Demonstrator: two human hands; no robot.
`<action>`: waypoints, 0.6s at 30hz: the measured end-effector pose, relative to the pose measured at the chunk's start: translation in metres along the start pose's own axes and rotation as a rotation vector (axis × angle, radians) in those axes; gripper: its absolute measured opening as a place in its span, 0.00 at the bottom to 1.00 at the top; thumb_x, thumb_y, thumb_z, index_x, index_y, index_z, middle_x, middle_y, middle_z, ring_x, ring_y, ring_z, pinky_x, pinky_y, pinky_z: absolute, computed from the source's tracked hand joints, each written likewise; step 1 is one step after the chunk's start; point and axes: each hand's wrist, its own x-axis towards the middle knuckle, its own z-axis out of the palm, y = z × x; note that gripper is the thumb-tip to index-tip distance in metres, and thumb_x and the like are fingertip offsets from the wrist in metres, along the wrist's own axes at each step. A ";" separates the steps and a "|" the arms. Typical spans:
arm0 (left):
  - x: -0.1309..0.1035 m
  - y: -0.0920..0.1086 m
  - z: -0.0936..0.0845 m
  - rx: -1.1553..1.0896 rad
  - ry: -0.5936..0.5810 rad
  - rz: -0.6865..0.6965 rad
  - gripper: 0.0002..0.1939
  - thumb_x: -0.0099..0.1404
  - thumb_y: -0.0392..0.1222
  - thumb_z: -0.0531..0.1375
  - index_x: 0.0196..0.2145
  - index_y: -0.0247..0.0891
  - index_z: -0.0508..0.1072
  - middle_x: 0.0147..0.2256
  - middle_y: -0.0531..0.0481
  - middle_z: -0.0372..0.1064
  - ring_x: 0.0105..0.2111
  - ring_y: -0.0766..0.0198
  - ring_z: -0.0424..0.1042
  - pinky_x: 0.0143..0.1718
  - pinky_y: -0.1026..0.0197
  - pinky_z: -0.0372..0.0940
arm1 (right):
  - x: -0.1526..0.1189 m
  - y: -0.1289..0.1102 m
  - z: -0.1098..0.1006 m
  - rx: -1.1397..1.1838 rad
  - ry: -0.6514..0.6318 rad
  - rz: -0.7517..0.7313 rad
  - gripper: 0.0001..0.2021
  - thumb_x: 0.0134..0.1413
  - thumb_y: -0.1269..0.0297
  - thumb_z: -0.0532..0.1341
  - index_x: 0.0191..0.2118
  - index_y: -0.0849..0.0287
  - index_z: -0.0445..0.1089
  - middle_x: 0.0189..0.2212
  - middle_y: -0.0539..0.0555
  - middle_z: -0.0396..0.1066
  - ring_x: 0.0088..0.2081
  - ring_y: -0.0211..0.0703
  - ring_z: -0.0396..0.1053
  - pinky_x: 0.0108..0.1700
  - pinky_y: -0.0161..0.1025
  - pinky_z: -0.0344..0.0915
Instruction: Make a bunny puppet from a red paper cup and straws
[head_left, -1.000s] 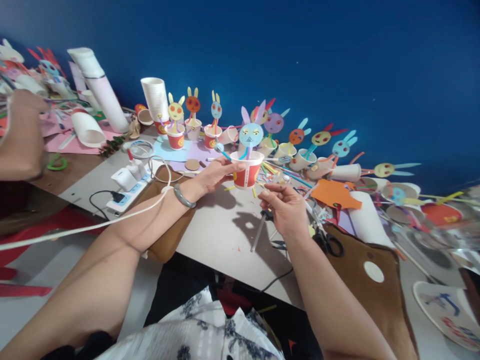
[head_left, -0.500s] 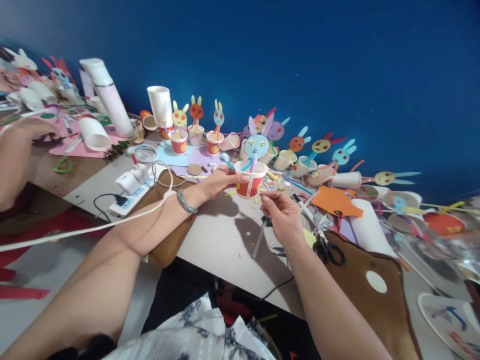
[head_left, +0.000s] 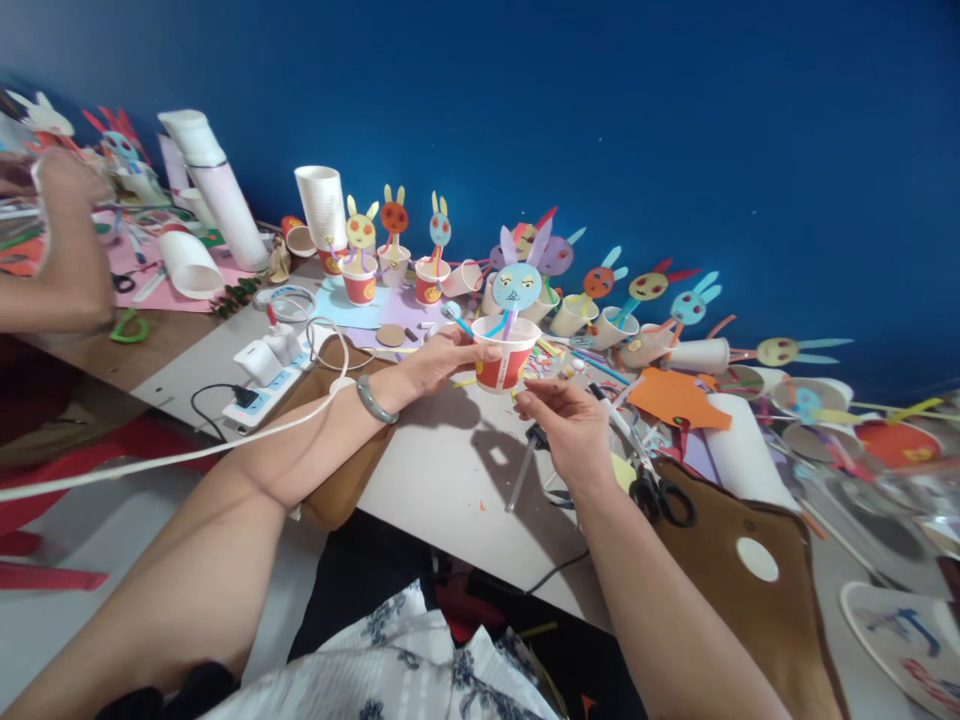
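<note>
My left hand (head_left: 442,360) is closed around the side of a red and white paper cup (head_left: 499,372), held upright above the table. Out of the cup rises a paper rabbit head (head_left: 517,287), light blue with purple ears and a drawn face. Close to the cup's lower right side is my right hand (head_left: 570,425), thumb and fingertips drawn together. Whatever those fingertips may hold is too small to make out. Under the right hand lies a clear stick with a dark end (head_left: 521,475). Black-handled scissors (head_left: 664,500) rest to the right of that hand.
Several finished rabbit cups (head_left: 360,283) stand along the blue wall. A power strip (head_left: 251,405) with chargers and a white cable (head_left: 187,455) lies left. A white thermos (head_left: 221,200), orange paper (head_left: 675,397) and a brown mat (head_left: 742,590) surround the work spot. Another person's arm (head_left: 67,250) reaches in at far left.
The cup stays in my left hand, almost unmoved. My right fingertips have shifted slightly beside the cup. The other person's arm at far left has risen and moved. The view has turned slightly.
</note>
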 end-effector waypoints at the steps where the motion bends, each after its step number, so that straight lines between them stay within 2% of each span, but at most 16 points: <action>1: 0.000 0.000 0.000 -0.002 0.001 0.002 0.29 0.45 0.62 0.82 0.27 0.36 0.77 0.26 0.51 0.74 0.36 0.60 0.75 0.48 0.53 0.69 | 0.000 0.000 0.000 0.010 -0.008 0.017 0.21 0.38 0.49 0.83 0.35 0.53 0.81 0.26 0.50 0.79 0.27 0.43 0.77 0.34 0.45 0.79; 4: 0.000 -0.001 -0.001 -0.003 0.007 0.002 0.30 0.46 0.62 0.81 0.29 0.35 0.78 0.28 0.51 0.74 0.35 0.62 0.74 0.46 0.54 0.67 | -0.001 0.000 0.001 0.041 -0.021 0.056 0.23 0.38 0.47 0.84 0.37 0.54 0.82 0.28 0.51 0.81 0.29 0.45 0.80 0.38 0.48 0.82; 9: 0.002 -0.006 -0.004 0.011 0.020 0.003 0.31 0.45 0.63 0.81 0.26 0.34 0.76 0.26 0.53 0.69 0.30 0.66 0.69 0.39 0.57 0.64 | -0.002 -0.002 0.002 0.067 0.016 0.060 0.25 0.38 0.45 0.84 0.39 0.55 0.82 0.30 0.51 0.83 0.32 0.47 0.83 0.43 0.50 0.84; 13: 0.003 -0.009 -0.007 0.016 0.018 0.001 0.31 0.46 0.63 0.81 0.27 0.34 0.76 0.27 0.52 0.70 0.31 0.66 0.69 0.39 0.57 0.64 | 0.000 -0.001 0.001 0.059 0.047 0.048 0.24 0.41 0.46 0.83 0.40 0.54 0.81 0.31 0.52 0.83 0.32 0.46 0.83 0.42 0.49 0.83; 18: 0.003 -0.010 -0.009 0.013 0.038 -0.005 0.29 0.47 0.61 0.82 0.27 0.34 0.76 0.27 0.52 0.70 0.31 0.65 0.70 0.39 0.57 0.64 | 0.001 0.000 0.001 0.036 0.047 0.023 0.18 0.48 0.50 0.79 0.41 0.53 0.82 0.30 0.50 0.81 0.29 0.40 0.77 0.37 0.44 0.78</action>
